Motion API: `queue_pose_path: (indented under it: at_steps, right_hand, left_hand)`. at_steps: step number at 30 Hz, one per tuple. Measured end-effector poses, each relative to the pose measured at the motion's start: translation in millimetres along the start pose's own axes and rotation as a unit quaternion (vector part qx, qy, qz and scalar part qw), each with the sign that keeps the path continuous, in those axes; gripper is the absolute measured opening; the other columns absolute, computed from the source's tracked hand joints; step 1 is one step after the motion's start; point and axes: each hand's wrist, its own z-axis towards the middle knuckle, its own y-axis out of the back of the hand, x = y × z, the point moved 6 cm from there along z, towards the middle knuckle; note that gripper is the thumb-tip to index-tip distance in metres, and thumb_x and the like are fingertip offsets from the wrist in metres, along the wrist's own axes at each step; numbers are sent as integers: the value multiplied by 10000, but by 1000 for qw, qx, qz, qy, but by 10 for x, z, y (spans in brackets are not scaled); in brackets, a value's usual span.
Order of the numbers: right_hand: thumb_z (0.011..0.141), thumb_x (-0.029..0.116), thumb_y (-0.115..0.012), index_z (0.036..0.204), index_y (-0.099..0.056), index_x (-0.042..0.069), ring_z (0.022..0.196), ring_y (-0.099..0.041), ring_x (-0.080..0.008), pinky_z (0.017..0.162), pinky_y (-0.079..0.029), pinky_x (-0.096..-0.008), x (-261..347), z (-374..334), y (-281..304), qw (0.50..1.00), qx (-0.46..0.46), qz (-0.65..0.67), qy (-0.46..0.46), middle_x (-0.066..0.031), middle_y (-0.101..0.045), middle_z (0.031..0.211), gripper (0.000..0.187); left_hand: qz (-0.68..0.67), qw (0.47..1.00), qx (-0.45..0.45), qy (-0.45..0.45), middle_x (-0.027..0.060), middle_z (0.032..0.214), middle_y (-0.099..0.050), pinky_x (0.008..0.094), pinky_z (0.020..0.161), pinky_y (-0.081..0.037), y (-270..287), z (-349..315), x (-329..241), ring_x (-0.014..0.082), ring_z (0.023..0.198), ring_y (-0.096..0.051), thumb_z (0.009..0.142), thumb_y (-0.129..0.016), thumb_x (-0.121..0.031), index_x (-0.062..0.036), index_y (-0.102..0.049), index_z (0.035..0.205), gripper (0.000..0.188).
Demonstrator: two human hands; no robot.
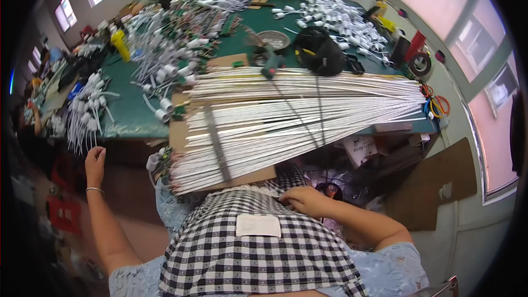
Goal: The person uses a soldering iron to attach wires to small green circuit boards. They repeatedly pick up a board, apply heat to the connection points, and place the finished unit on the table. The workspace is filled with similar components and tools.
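Note:
My left hand (95, 160) is stretched out to the left, just below the table edge, with its fingers bent together in a pinch. It is nearest to the white cords (82, 132) hanging off the table from a bundle of white plug-like ends; whether it grips one is too small to tell. My right hand (306, 200) rests at my lap against the checked apron (236, 253), fingers curled, what they hold hidden. In front of me a fan of long thin white strips (308, 107) lies on cardboard, a dark grey bar (218, 143) across it.
A green-handled tool (272, 65) with a dark cord, a metal bowl (273, 39) and a black cap-like thing (320, 49) stand beyond the strips. Heaps of white corded parts (341, 19) cover the green table (129, 118). Two people work across it. A red crate (64, 214) stands lower left.

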Motion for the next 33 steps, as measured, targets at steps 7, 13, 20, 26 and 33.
queue_pose_path:
  at_steps: [7,13,20,26,33]
  right_hand:
    - [795,82,-527,1042,-601,16,769,-653,-287,665,-527,-418,-186,460,-778,946,-75,-243,-201,-173,-652,869,266]
    - [827,150,-535,1109,-586,30,886,-647,-355,736,-530,-414,-1053,286,-1530,942,99,-311,-82,-192,-650,972,311]
    - [882,158,-537,1144,-624,6,941,-631,-216,835,-487,-339,-265,-119,-1175,862,120,210,-445,-163,-667,1053,315]
    - [886,233,-595,1190,-600,33,950,-650,-260,827,-498,-348,637,340,-312,969,158,-21,-190,-170,-673,1052,363]
    - [896,211,-595,1162,-605,10,953,-595,-207,821,-464,-322,839,1696,1158,955,-267,-73,-106,-126,-650,1070,333]
  left_hand:
    - [-44,998,23,42,58,816,-607,267,731,-455,457,-288,832,119,774,-568,898,-604,-142,19,-623,907,163]
    - [-107,994,26,18,76,890,-636,274,758,-462,245,-286,642,151,833,-596,892,-606,-125,26,-630,914,154]
    - [-112,992,60,-6,76,878,-632,281,766,-464,99,-328,345,172,832,-605,870,-620,-117,10,-635,906,133]
    - [-118,991,68,-20,82,877,-633,290,783,-463,81,-337,128,190,847,-610,860,-621,-109,8,-632,903,125]
    - [-121,989,46,-76,86,865,-635,302,772,-465,176,-340,-126,214,836,-609,845,-628,-85,-5,-633,884,89]
